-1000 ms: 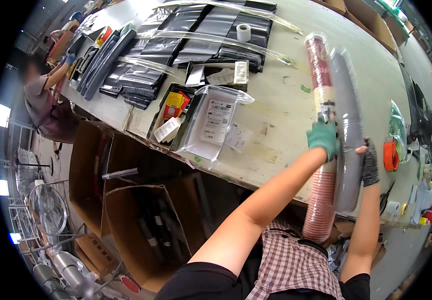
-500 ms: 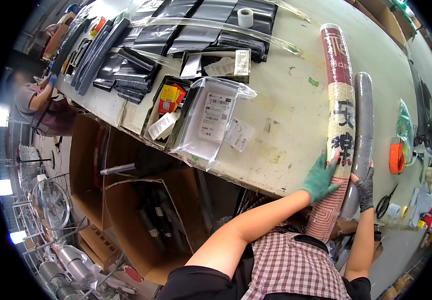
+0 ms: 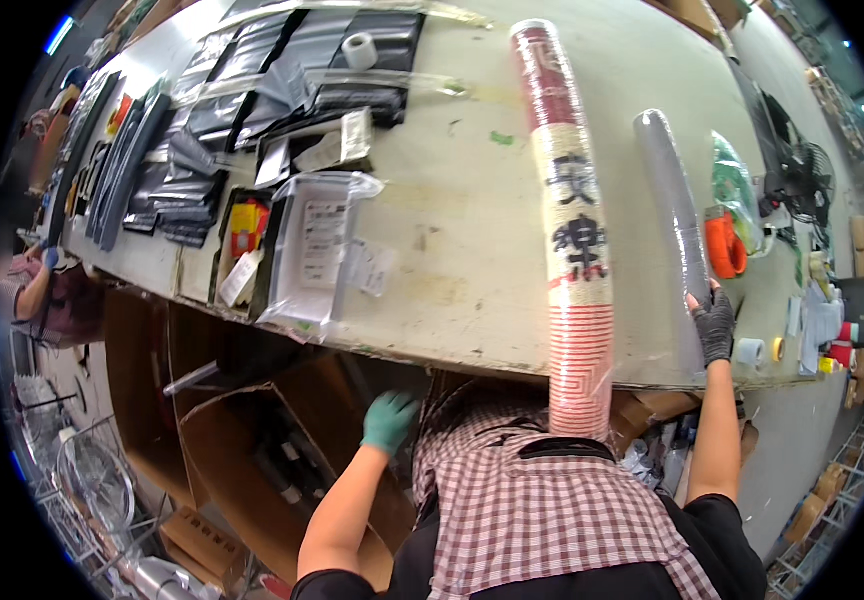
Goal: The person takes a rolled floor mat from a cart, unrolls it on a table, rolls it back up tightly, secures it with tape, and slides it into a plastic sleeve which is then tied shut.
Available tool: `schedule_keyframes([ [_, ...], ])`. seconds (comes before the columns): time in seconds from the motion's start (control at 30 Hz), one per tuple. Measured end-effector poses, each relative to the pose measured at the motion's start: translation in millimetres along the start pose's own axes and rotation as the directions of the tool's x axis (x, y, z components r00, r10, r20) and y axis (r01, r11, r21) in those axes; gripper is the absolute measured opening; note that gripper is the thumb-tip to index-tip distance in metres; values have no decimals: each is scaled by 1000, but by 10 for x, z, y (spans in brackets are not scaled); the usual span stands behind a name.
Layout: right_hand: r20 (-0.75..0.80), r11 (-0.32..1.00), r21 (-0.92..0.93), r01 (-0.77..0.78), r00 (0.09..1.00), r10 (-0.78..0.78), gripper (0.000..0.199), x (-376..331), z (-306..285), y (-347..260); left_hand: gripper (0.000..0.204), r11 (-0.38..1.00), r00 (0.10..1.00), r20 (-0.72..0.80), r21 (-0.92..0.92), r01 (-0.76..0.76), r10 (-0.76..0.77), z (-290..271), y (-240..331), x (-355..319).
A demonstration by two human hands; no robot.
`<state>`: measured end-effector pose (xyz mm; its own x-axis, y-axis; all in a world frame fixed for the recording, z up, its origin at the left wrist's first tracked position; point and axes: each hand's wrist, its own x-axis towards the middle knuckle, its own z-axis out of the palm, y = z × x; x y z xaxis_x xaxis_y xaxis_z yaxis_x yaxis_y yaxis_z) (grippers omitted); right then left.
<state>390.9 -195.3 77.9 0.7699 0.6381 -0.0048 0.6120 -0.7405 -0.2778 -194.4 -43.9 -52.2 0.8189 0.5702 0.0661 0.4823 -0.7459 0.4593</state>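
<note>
A long plastic-wrapped mat roll point(image 3: 578, 215), dark red at its far end, cream with black characters in the middle and red-lined near me, lies lengthwise on the table. Its near end overhangs the edge by my apron. To its right, apart from it, rests a thinner grey wrapped roll point(image 3: 674, 190). My right hand point(image 3: 714, 325), in a dark fingerless glove, grips the grey roll near its close end. My left hand point(image 3: 390, 422), in a green glove, is off the table beside the open cardboard box. Its fingers are blurred, and nothing shows in it.
Trays point(image 3: 302, 250) with labels and cards stand left on the worktable point(image 3: 452, 290). Black plastic bags point(image 3: 177, 195) and a white tape roll point(image 3: 360, 50) lie beyond. An orange tape roll point(image 3: 725, 243) and a fan point(image 3: 802, 185) are at right. A co-worker point(image 3: 37, 290) stands far left.
My left hand has let go of the patterned roll and moved left, below the table edge. The grey roll now lies farther from the patterned one, still in my right hand. The view has shifted.
</note>
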Motion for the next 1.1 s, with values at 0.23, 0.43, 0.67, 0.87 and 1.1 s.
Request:
schedule_keyframes([
  [0.23, 415, 775, 626, -93, 881, -229, 60, -1006, 262, -841, 32, 747, 77, 859, 392, 537, -506, 183, -475, -1791],
  [0.43, 354, 826, 563, -42, 915, -195, 69, -1745, 494, -811, 35, 821, 651, 534, 163, 547, -540, -273, 186, -192],
  [0.67, 362, 942, 155, 297, 870, -334, 31, -2442, 475, -70, 71, 959, 934, 228, -134, -250, 276, -794, 1789, 1970],
  [0.87, -20, 991, -127, -42, 999, 40, 32, -3377, 305, 973, 78, 561, 574, 208, 122, -819, 792, -325, 1528, 2383],
  [1.1, 320, 720, 199, -665, 738, 594, 30, -3292, 147, 1606, 71, 239, 250, 346, 75, -968, 904, -142, 1779, 3019],
])
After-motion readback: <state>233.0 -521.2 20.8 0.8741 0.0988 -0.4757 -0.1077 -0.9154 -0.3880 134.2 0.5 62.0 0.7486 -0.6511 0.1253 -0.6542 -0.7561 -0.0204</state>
